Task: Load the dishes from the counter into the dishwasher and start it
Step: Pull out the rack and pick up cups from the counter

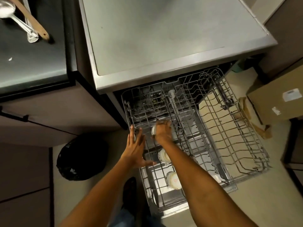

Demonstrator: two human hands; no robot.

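The dishwasher's upper wire rack [229, 128] is pulled out over the open door. My right hand [163, 131] is closed over a white cup [153, 130] that sits in the rack's left column, near the middle. Two more white cups [164, 156] [173, 180] stand upside down in the same column, closer to me. My left hand [136, 148] rests with fingers spread on the rack's left rim, holding nothing. On the black counter at the far left lie a metal ladle [18, 22] and a wooden spatula [32, 22].
The steel top of the dishwasher [164, 38] fills the upper middle. A black rubbish bag [82, 158] sits on the floor left of the rack. A cardboard box [277, 99] and torn brown paper [255, 123] lie to the right.
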